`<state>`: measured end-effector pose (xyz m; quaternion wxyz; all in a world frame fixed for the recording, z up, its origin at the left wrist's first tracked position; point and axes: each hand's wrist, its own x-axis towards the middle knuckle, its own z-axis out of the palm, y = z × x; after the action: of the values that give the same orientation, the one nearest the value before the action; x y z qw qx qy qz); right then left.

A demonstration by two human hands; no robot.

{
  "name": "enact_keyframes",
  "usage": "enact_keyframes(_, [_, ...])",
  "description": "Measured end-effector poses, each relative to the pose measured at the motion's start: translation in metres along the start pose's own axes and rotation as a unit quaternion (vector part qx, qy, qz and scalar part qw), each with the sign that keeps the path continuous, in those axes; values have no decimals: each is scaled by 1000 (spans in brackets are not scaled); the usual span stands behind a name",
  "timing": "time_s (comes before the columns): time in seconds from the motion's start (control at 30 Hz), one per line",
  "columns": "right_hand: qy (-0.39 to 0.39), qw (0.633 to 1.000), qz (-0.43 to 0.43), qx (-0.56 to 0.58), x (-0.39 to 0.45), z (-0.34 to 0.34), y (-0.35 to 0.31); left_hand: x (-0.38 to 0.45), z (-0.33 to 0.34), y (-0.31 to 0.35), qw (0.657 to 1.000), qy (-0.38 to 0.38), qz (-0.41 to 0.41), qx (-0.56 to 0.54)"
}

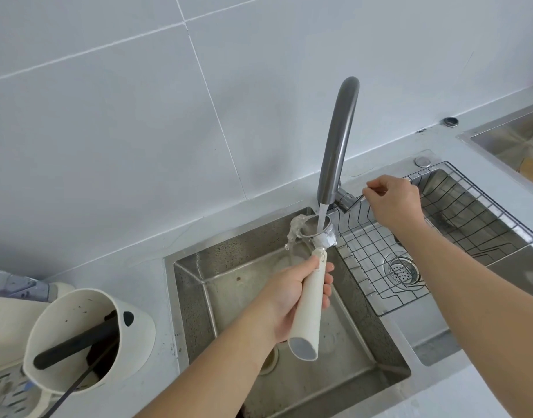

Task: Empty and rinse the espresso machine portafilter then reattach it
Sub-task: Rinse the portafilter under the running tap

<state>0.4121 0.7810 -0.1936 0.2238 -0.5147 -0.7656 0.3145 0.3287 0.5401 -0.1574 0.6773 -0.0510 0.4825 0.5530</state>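
Observation:
My left hand (292, 297) grips the cream handle of the portafilter (309, 300), holding it over the left sink basin (229, 285). Its metal basket end (318, 229) sits right under the grey faucet spout (337, 140). Water streams into the basket and spills over its left rim. My right hand (393, 200) is closed on the thin faucet lever beside the faucet base (345, 202). The espresso machine is out of view.
A wire rack (440, 236) lies over the right basin, with a round drain strainer (402, 270) below it. A cream knock box (87, 339) with a black bar stands on the counter at the left. Another steel basin (512, 137) is at the far right.

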Motion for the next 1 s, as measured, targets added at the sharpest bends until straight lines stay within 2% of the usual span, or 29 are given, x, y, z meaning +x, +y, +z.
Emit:
enact_keyframes(0.17, [-2,1000,5,-2,1,0,0,6,-9,0,999,22,-44,-4])
enact_keyframes(0.33, [-2,1000,7,6,1,0,0,9,-17,0,994,-19,-96,-44])
enact_keyframes(0.47, [-3,1000,5,2,0,0,0,15,-25,-3,994,-29,-102,-15])
enact_keyframes(0.77, [-8,1000,17,11,-1,-1,-2,24,-31,-10,993,34,-83,79])
enact_keyframes(1.0, [-3,1000,13,5,-1,-1,-1,25,-38,-8,991,3,-73,116])
